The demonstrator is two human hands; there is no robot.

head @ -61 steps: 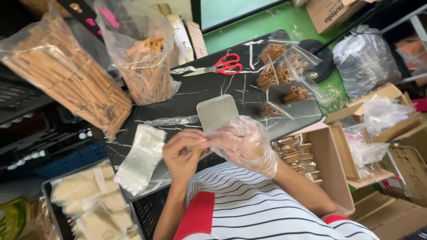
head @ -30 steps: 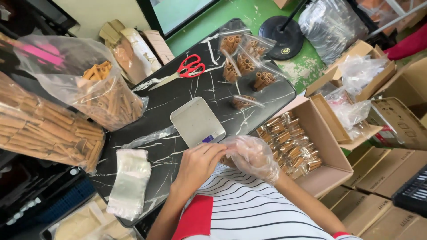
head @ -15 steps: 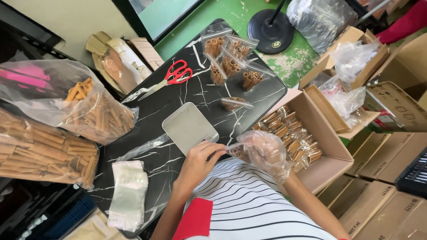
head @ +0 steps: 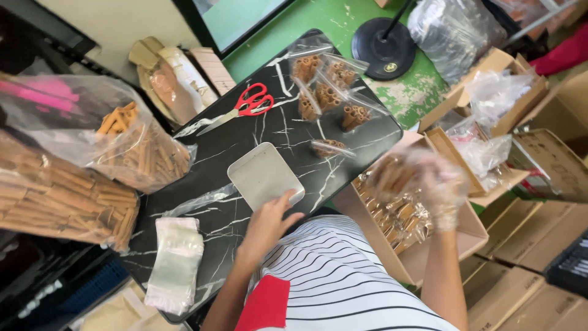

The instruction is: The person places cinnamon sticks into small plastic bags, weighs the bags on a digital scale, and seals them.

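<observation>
Resting on the near edge of the black marble-patterned table [head: 245, 132], the bare left hand [head: 267, 222] lies with fingers loosely spread, its fingertips just touching the near corner of a small grey tray-topped scale [head: 265, 175]; it pinches nothing. To the right, the right hand [head: 442, 189], in a thin clear plastic glove, is raised and motion-blurred above an open cardboard box [head: 468, 236]. It is curled around a small clear bag of cinnamon sticks [head: 392, 173], also blurred, so the exact grip cannot be told. Filled bags of cinnamon sticks [head: 392, 219] lie in that box below the hand. More filled small bags [head: 327, 92] sit at the far right end of the table, red-handled scissors [head: 245, 106] lie far of the scale, and a stack of empty clear bags [head: 176, 257] sits near left. Large plastic bags of loose cinnamon sticks [head: 138, 150] stand at the left.
</observation>
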